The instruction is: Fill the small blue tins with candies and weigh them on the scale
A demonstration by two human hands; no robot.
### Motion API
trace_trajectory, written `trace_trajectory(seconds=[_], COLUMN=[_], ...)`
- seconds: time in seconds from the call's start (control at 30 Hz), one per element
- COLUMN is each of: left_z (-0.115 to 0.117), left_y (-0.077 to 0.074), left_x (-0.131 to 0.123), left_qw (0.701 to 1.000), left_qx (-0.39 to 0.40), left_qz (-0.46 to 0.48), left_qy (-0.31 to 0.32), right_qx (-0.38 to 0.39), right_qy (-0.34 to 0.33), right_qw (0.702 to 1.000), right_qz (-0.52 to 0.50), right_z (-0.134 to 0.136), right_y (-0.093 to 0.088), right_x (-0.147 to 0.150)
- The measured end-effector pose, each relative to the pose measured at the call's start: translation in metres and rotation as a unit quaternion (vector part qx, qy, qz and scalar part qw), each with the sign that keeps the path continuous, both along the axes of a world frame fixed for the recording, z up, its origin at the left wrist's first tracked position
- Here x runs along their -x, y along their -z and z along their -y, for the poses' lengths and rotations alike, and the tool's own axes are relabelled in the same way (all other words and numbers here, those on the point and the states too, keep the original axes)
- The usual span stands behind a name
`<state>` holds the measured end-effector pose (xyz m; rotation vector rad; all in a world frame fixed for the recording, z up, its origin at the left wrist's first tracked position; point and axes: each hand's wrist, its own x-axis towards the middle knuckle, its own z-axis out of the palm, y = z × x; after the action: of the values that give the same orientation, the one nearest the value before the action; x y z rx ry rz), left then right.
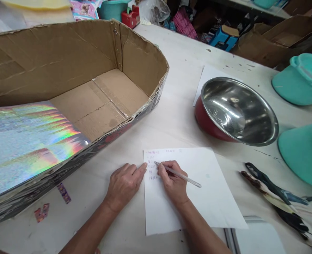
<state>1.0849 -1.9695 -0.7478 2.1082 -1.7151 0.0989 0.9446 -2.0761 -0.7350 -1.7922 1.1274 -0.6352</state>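
My right hand (173, 181) grips a clear-barrelled pen (183, 174), its tip on a white sheet of paper (198, 201). Several short lines of purple handwriting (152, 165) run down the sheet's upper left. Beside the left edge of the paper, my left hand (125, 181) rests on the table with its fingers curled under and one digit reaching to the sheet's edge. Nothing shows inside that hand.
A large open cardboard box (134, 79) with shiny holographic sheets (31, 144) stands left. Beyond the paper sits a red steel-lined bowl (214, 123). Teal tubs (304, 151) and black-handled tools (269, 187) lie right. Small printed scraps (63, 193) are near the box.
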Motion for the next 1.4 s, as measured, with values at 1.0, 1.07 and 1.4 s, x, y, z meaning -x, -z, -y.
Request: trace_trajectory(seconds=[1.0,1.07,1.4], left_z=[-0.0006,-0.0001,-0.0006], left_y=[0.0006,0.0007,0.0018], left_x=[0.0007,0.0007,0.0004], left_qw=[1.0,1.0,1.0], left_qx=[0.002,0.002,-0.003], left_qz=[-0.005,-0.004,-0.005], left_qy=[-0.001,-0.002,0.001], right_qx=[0.042,0.036,0.013], right_qy=[-0.038,-0.027,-0.026], right_qw=[0.998,0.999,1.0], right_qz=[-0.024,-0.025,-0.011], right_z=[0.0018,0.0015,0.0004], right_y=[-0.0004,-0.0002,0.0017], right_x=[-0.003,-0.0028,-0.0001])
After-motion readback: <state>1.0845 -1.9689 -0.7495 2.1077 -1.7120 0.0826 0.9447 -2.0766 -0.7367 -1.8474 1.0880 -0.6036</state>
